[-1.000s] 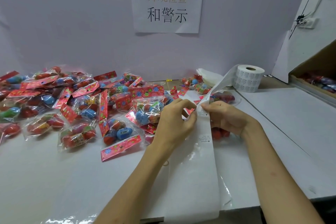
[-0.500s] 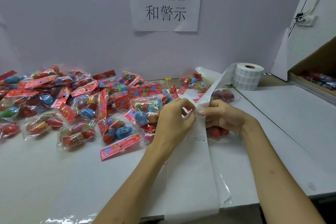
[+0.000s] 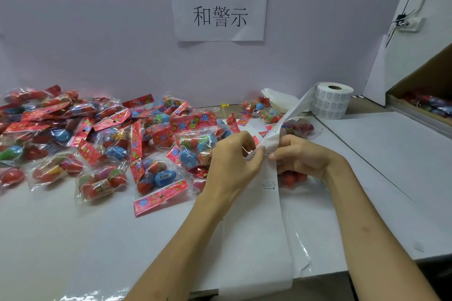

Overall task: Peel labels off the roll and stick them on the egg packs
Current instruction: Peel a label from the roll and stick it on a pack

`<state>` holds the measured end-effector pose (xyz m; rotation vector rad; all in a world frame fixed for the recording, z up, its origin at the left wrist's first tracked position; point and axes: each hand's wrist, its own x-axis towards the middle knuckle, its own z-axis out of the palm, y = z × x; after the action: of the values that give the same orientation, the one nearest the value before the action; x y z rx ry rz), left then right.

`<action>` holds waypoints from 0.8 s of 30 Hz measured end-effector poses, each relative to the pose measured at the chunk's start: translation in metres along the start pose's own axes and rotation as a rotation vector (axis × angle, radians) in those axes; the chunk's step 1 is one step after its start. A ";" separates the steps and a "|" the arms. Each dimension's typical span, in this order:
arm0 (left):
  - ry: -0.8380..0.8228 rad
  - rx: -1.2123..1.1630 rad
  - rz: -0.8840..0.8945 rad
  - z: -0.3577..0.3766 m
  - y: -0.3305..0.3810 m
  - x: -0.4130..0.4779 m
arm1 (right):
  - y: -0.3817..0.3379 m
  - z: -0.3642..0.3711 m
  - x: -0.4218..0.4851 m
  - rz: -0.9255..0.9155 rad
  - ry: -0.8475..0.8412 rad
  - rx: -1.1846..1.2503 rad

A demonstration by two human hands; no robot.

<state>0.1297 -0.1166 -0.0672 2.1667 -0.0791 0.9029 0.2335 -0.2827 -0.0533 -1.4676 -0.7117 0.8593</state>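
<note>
A white label roll (image 3: pixel 332 100) stands at the back right of the table. Its backing strip (image 3: pixel 269 215) runs forward between my hands and hangs over the front edge. My left hand (image 3: pixel 232 161) pinches a small printed label (image 3: pixel 254 153) at the strip's left edge. My right hand (image 3: pixel 300 155) grips the strip from the right side. An egg pack (image 3: pixel 292 177) with red eggs lies under my right hand, mostly hidden. Another egg pack (image 3: pixel 159 182) with a red flowered header lies in front of the pile.
Several egg packs are heaped across the left and middle of the table (image 3: pixel 73 239). A cardboard box (image 3: pixel 425 95) holding more packs stands at the right. A paper sign (image 3: pixel 220 2) hangs on the back wall. Folded white material (image 3: pixel 278 101) lies beside the roll.
Both hands stayed on the strip and rose slightly. The label under my left fingertips has lifted further off the backing.
</note>
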 end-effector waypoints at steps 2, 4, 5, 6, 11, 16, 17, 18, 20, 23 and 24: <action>-0.022 0.027 0.029 -0.001 0.002 -0.001 | -0.001 0.001 -0.001 0.013 -0.037 -0.004; -0.031 0.060 0.059 -0.001 0.004 -0.001 | -0.002 0.001 -0.003 0.023 -0.069 -0.018; -0.027 0.085 0.075 -0.001 0.005 -0.001 | -0.004 0.001 -0.004 0.025 -0.077 -0.022; -0.021 0.112 0.091 -0.002 0.006 -0.001 | -0.005 0.001 -0.005 0.025 -0.077 -0.025; -0.062 0.122 0.197 -0.009 0.009 0.000 | -0.008 -0.002 -0.011 0.010 -0.018 0.002; -0.052 0.111 0.253 -0.012 0.009 0.001 | -0.010 0.000 -0.015 -0.032 -0.015 0.083; -0.043 0.114 0.249 -0.012 0.009 0.001 | -0.010 0.000 -0.015 -0.036 -0.014 0.087; -0.037 0.117 0.246 -0.012 0.009 0.001 | -0.009 0.001 -0.015 -0.039 -0.013 0.083; -0.033 0.124 0.242 -0.012 0.009 0.001 | -0.009 0.000 -0.014 -0.043 0.017 0.046; -0.033 0.125 0.223 -0.012 0.009 0.002 | -0.010 -0.006 -0.013 -0.071 0.110 -0.005; -0.033 0.121 0.215 -0.012 0.009 0.002 | -0.010 -0.007 -0.013 -0.081 0.126 -0.003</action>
<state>0.1209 -0.1142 -0.0545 2.3176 -0.2847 1.0153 0.2331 -0.2968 -0.0418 -1.4721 -0.6732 0.6980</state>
